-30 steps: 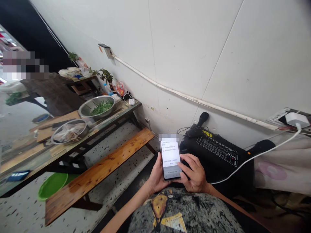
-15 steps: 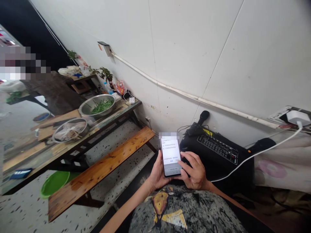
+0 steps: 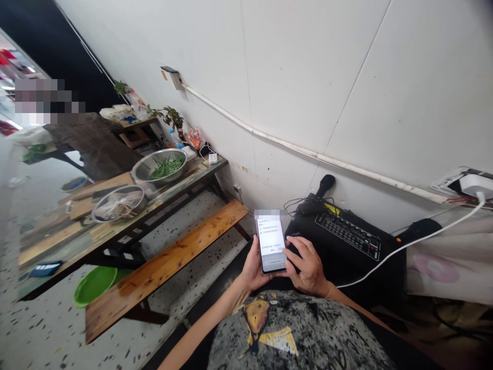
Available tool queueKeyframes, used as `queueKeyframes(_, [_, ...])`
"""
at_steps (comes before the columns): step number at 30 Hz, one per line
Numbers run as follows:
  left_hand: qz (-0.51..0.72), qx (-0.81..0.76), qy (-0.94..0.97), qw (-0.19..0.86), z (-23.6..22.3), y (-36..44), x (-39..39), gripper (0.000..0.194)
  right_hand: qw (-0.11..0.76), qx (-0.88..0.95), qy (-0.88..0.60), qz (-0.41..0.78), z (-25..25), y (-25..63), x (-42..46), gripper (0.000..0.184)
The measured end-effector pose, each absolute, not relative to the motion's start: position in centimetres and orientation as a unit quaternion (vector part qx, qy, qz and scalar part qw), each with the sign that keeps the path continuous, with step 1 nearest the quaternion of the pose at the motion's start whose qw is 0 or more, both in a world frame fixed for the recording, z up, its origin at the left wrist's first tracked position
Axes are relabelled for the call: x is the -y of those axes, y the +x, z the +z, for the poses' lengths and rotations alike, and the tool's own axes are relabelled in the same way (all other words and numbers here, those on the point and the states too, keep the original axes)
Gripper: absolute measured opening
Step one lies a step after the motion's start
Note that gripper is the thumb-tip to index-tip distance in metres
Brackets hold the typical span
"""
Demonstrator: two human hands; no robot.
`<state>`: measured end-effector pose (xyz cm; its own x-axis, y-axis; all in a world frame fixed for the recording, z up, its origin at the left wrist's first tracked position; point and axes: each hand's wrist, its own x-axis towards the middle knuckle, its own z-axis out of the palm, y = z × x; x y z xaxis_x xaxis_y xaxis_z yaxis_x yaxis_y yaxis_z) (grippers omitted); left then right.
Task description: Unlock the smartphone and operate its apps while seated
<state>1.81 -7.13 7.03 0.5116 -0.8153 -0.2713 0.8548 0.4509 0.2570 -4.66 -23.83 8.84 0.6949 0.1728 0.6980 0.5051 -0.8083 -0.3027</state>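
Observation:
A smartphone (image 3: pixel 271 239) with a lit white screen showing lines of text is held upright, just above my lap. My left hand (image 3: pixel 254 267) wraps round its left side and lower edge, thumb along the left rim. On the other side, my right hand (image 3: pixel 308 267) has its fingers curled against the right edge, with one fingertip at the lower right of the screen. The back of the phone is hidden. A white cable (image 3: pixel 370 272) runs from behind my right wrist up to a white charger (image 3: pixel 475 184) at the wall socket.
At right stands a black speaker box (image 3: pixel 304 226) with a control panel and microphones (image 3: pixel 326 185). Left of me is a wooden bench (image 3: pixel 165 267), then a table (image 3: pixel 162 200) with a metal bowl of green beans (image 3: pixel 159 165) and another bowl (image 3: pixel 119 203). A person (image 3: pixel 96 144) is beyond.
The view has shifted slightly, so the table and bench appear a little further right. Both hands stay on the phone; the right fingers have moved only slightly at its edge.

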Motion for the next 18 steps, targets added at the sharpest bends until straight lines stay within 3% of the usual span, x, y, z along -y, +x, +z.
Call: queueKeyframes(18, [-0.514, -0.017, 0.167, 0.841, 7.47, 1.33, 6.78, 0.076, 0.238, 0.171, -0.883, -0.367, 9.2, -5.33, 23.67, 0.028])
